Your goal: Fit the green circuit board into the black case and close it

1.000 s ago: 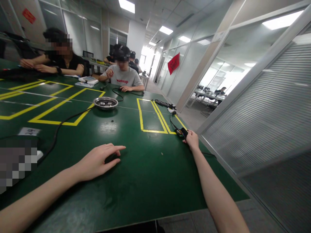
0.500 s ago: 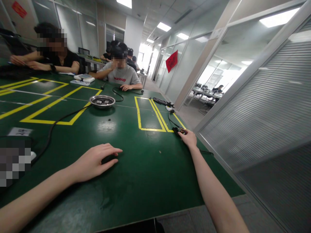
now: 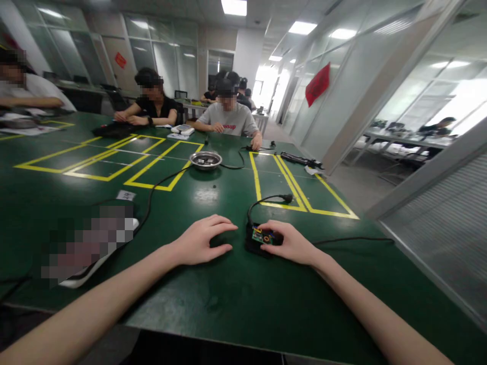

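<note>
My right hand (image 3: 291, 242) grips an opened black power adapter (image 3: 251, 247) between thumb and fingers, on the table or just above it; I cannot tell which. A green circuit board (image 3: 258, 236) with a copper coil shows inside its casing. From the adapter's far side a short black cord curves up to a plug (image 3: 287, 198). Another dark cable (image 3: 353, 240) runs off to the right. Just left of the adapter, my left hand (image 3: 201, 239) holds nothing, thumb and fingers apart, without touching it.
On the green table (image 3: 182, 309) are yellow tape outlines (image 3: 148, 187), a metal bowl (image 3: 206, 166) with small metal parts, and a long black tool-like object (image 3: 300, 159). A blurred-out device (image 3: 91, 248) lies at left. Across the table sit several people (image 3: 228, 114).
My right hand has brought the adapter leftward and nearer, with its cord and plug. The camera has turned left, and my left hand is now close to the adapter.
</note>
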A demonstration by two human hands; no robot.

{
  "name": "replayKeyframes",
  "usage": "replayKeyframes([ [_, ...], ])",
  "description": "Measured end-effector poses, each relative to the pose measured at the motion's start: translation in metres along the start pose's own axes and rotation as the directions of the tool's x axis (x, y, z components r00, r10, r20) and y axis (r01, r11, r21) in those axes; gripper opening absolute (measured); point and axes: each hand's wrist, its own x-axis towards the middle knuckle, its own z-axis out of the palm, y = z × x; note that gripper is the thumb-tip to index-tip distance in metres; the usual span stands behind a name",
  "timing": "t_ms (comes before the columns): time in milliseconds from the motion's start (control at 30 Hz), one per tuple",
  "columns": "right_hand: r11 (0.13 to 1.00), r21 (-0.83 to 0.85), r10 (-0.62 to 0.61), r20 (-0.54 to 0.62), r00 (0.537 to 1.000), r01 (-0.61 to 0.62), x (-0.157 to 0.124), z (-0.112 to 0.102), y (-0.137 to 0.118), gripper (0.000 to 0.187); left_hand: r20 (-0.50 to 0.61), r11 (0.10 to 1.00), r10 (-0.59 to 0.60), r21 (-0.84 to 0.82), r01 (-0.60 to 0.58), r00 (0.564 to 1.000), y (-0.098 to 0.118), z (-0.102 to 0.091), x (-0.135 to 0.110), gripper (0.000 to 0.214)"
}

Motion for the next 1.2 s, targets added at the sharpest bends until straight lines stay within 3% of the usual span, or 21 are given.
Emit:
replayKeyframes([
  [100, 0.981, 0.097, -0.18, 0.156, 0.971, 0.167, -0.001, 0.016, -0.031, 0.033, 0.025, 0.999, 0.035, 0.011, -0.035, 0.999, 0.004, 0.002, 0.002, 0.033],
  [200, 0.978, 0.098, -0.202, 0.188, 0.961, 0.186, -0.003, 0.018, -0.042, 0.029, 0.113, 0.998, 0.051, 0.038, -0.055, 0.992, 0.007, 0.003, 0.003, 0.025],
  [333, 0.987, -0.034, -0.149, 0.13, 0.98, 0.154, -0.003, 0.015, -0.037, 0.033, 0.084, 0.997, 0.066, 0.038, -0.07, 0.994, 0.008, 0.001, 0.003, 0.031],
  [467, 0.985, -0.136, -0.095, 0.053, 0.994, 0.102, -0.002, 0.017, -0.032, 0.05, 0.049, 0.999, -0.008, 0.04, 0.006, 0.999, 0.008, -0.003, 0.001, 0.032],
  [733, 0.982, -0.149, -0.123, -0.043, 0.992, 0.115, -0.001, 0.034, -0.026, 0.067, 0.12, 0.983, -0.082, 0.175, 0.06, 0.989, 0.003, 0.005, 0.005, 0.025],
  [1000, 0.987, -0.145, -0.077, -0.096, 0.992, 0.063, 0.013, 0.044, -0.025, 0.032, 0.044, 0.96, -0.106, 0.263, 0.091, 0.993, -0.007, 0.007, 0.008, 0.012],
  [1200, 0.989, -0.141, -0.054, -0.116, 0.992, 0.037, 0.023, 0.048, -0.027, 0.035, 0.078, 0.978, -0.087, 0.196, 0.07, 0.993, -0.015, 0.003, 0.006, 0.008],
])
